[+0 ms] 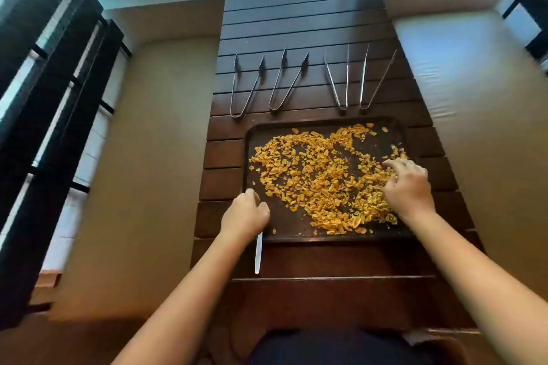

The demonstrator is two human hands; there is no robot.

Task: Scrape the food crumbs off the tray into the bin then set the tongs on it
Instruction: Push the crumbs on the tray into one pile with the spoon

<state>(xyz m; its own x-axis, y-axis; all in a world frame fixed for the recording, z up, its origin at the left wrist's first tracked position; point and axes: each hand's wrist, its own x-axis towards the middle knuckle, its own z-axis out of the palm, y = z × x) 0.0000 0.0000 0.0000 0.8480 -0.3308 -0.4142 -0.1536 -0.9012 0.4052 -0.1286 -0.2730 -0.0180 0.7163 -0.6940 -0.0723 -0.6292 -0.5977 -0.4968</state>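
- fingers (394,166) of the right hand (407,187) lay spread and relaxed on the crumbs (320,175) at the tray's (252,157) right edge.
- left hand (246,213) curled round a knife (258,255) at the tray's near-left corner, blade pointing toward the person.
- tongs (302,80) lay beyond the tray's far edge, long axes running away.
- no bin was visible.

A long dark wooden slatted table (299,24) runs up the centre of the frame. Tan cushioned benches (154,157) flank it on both sides. Dark-framed windows (44,83) line the left edge, daylight coming through, and another dark frame (533,9) shows at upper right
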